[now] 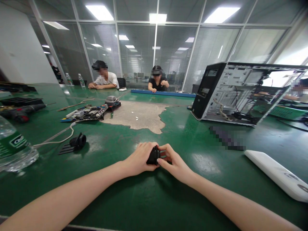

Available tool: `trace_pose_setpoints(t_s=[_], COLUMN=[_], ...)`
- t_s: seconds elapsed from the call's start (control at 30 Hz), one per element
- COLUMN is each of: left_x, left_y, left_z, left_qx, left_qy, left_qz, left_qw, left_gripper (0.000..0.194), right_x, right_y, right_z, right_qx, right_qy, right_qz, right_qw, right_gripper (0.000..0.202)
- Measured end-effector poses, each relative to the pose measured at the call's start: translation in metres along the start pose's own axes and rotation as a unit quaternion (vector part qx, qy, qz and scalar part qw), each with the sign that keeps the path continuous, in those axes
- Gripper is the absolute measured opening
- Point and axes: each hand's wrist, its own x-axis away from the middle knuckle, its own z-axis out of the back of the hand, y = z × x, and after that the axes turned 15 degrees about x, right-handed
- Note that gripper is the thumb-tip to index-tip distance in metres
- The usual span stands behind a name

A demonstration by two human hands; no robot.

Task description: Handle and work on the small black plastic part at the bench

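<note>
Just above the green tabletop (144,192), a small black block-like part (153,156) sits between my two hands; its exact kind cannot be made out. My left hand (141,157) wraps around it from the left, fingers over the top and thumb below. From the other side my right hand (172,160) pinches its right end with curled fingers and thumb. Part of the black piece is hidden behind my fingers. To the left lies another black plastic piece (78,141) with a slotted, fin-like base.
An opened computer case (216,93) stands at right, near a white oblong object (276,173). A circuit board (86,112), a round fan-like cooler (112,101), a power drill (22,110) and a water bottle (15,144) are at left. Two people sit across the table.
</note>
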Motion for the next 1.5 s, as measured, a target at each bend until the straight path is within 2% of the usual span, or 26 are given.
trace_pose_setpoints(t_s=[0.17,0.43,0.53,0.67,0.77,0.97,1.2,1.3,1.5], left_x=[-0.0002,0.0002,0.0000,0.0000,-0.0001,-0.0002,0.0000,0.0001,0.0012], left_y=[0.0013,-0.0018,-0.0015,-0.0004,-0.0002,-0.0006,0.0004,0.0000,0.0011], left_z=[0.0013,-0.0015,-0.0012,-0.0004,-0.0006,-0.0009,-0.0006,-0.0011,-0.0007], left_qx=[-0.002,-0.009,-0.006,-0.004,-0.001,0.002,0.004,0.002,0.001], left_qy=[-0.002,0.004,0.003,0.004,0.002,0.010,0.005,0.008,0.009], left_qz=[-0.001,-0.002,0.001,0.003,0.001,0.002,-0.008,-0.004,0.001], left_qw=[1.000,1.000,1.000,1.000,1.000,1.000,1.000,1.000,1.000], left_gripper=[0.053,0.057,0.056,0.055,0.055,0.056,0.055,0.055,0.061], right_x=[-0.0007,-0.0026,0.0000,0.0016,0.0001,-0.0001,0.0022,0.0006,0.0007], right_y=[0.0002,-0.0001,-0.0011,-0.0001,0.0008,-0.0002,-0.0020,0.0001,0.0015], right_z=[0.0001,-0.0010,-0.0003,-0.0001,-0.0007,-0.0005,0.0007,-0.0007,-0.0011], right_qx=[0.018,0.009,0.035,0.056,0.050,0.028,0.070,0.060,0.034], right_qy=[0.045,-0.010,0.011,0.052,0.054,0.004,0.055,0.057,-0.001], right_qz=[0.023,-0.022,0.016,0.065,0.049,0.001,0.082,0.053,0.003], right_qw=[0.999,1.000,0.999,0.995,0.996,1.000,0.993,0.995,0.999], right_gripper=[0.017,0.026,0.025,0.012,0.015,0.025,0.016,0.021,0.028])
